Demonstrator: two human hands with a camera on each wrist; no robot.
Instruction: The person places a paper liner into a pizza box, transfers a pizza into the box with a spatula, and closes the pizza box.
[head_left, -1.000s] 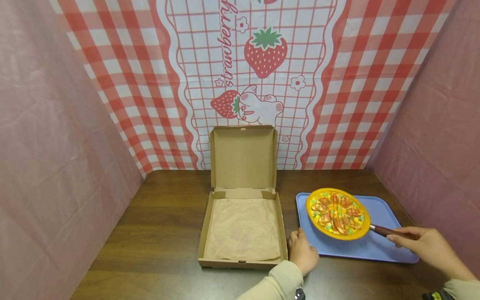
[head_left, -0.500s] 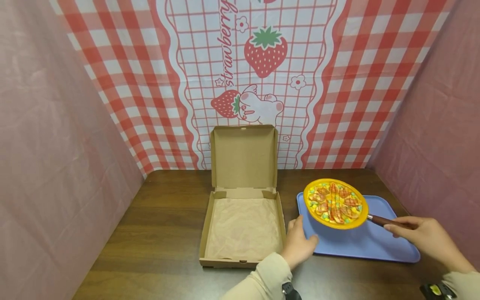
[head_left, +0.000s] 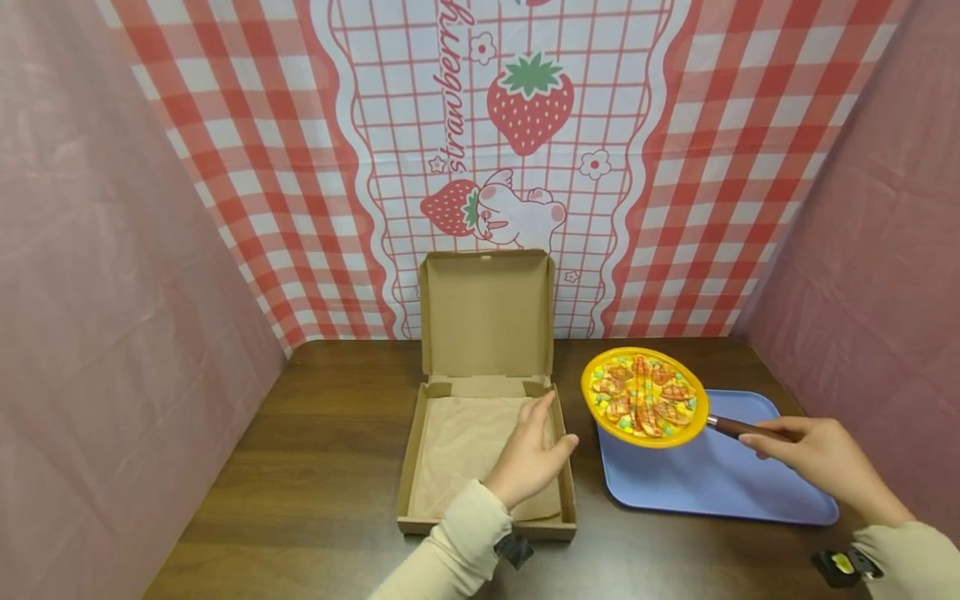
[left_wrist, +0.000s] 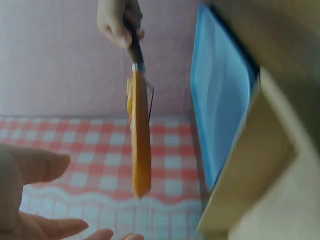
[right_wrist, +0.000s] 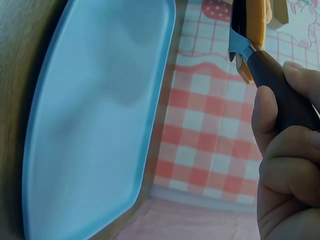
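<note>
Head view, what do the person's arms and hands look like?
The left sleeve and right sleeve are light beige. The left hand and right hand are gloveless. The left wrist device is black; the right wrist device is black with a yellow-green patch.

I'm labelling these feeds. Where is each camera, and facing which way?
Head: on the head, facing forward and down at box, pizza and tray; left hand, right hand, sleeves show.
Left wrist: on that wrist, facing pizza edge-on; left hand, right hand show.
Right wrist: on that wrist, facing tray and handle; right hand shows.
Wrist views share pizza, tray, right hand.
</note>
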